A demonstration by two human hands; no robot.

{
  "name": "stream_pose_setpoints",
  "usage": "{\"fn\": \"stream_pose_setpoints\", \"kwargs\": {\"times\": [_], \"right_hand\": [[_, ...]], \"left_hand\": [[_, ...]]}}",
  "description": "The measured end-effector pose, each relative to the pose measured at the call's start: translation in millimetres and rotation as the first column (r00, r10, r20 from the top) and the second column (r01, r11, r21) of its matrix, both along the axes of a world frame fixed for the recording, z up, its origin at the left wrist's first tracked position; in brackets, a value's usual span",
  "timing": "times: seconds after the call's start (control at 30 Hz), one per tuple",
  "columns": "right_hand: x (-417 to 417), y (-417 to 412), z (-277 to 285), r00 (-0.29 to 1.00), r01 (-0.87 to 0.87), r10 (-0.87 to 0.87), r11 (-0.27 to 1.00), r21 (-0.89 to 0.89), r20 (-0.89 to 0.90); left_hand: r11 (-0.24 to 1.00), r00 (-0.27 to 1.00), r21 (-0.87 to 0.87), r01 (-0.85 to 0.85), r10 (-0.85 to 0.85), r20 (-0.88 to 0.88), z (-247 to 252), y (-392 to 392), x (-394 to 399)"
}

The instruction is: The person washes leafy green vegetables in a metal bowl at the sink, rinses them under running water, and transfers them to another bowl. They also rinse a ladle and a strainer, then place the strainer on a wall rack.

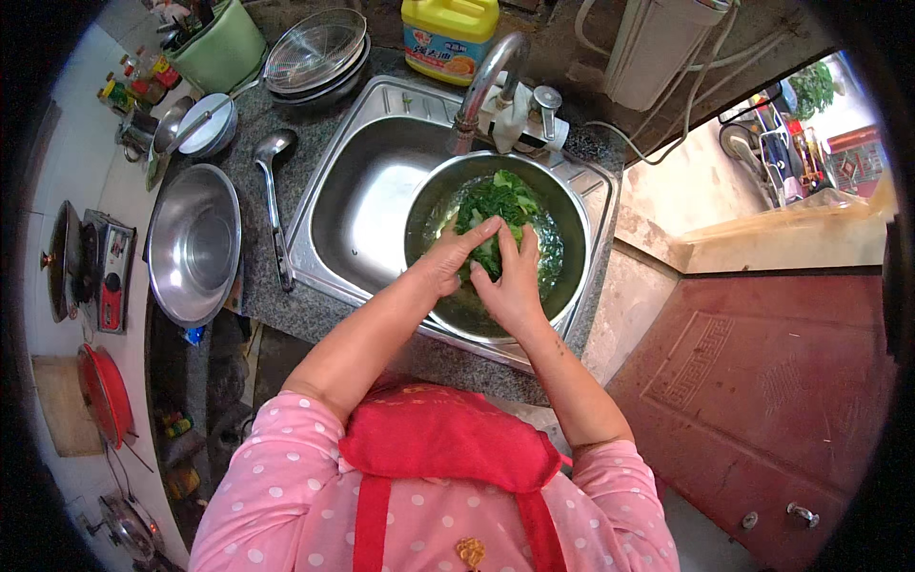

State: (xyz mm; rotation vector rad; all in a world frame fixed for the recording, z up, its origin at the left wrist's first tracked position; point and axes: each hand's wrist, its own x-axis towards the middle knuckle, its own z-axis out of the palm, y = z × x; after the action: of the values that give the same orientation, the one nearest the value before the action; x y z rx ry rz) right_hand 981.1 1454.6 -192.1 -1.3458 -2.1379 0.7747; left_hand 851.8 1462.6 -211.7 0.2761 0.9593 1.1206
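A round stainless steel basin (570,239) rests on the right part of a metal sink (350,189), with water in it. Green leafy vegetables (493,200) lie in a clump in the water. My left hand (455,259) and my right hand (511,286) cup this clump between them, their fingers bent over the near leaves. Fingertips of the two hands almost meet on top. Parts of the greens are hidden under the fingers. The curved metal faucet (472,107) hangs over the basin's far rim.
A ladle (270,193) lies on the granite counter left of the sink. Beyond it stands an empty metal bowl (194,239). Strainers (314,53) and a yellow detergent jug (449,43) are at the back. A red door (758,400) is at right.
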Motion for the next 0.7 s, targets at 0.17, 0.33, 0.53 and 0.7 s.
{"fn": "stream_pose_setpoints", "kwargs": {"times": [0.17, 0.33, 0.53, 0.7], "right_hand": [[1.9, 1.3, 30.8, 0.997, -0.063, 0.062, 0.998, -0.028, -0.038], [19.0, 19.3, 70.3, 0.97, -0.24, 0.237, 0.967, -0.089, -0.049], [69.0, 48.9, 60.8, 0.969, 0.102, -0.152, 0.964, -0.247, -0.195], [67.2, 49.9, -60.2, 0.502, 0.021, -0.828, 0.301, -0.953, -0.25]], "left_hand": [[0.995, 0.99, 0.099, -0.002, -0.011, 0.137, 2.0, -3.3, -6.1], [0.999, 0.953, 0.023, -0.046, 0.036, 0.302, -9.8, -3.8, -2.8], [0.997, 0.946, -0.009, -0.078, 0.077, 0.315, -27.7, -5.0, -2.1], [0.998, 0.942, -0.032, -0.05, 0.058, 0.332, -28.7, -8.6, 2.4]]}}
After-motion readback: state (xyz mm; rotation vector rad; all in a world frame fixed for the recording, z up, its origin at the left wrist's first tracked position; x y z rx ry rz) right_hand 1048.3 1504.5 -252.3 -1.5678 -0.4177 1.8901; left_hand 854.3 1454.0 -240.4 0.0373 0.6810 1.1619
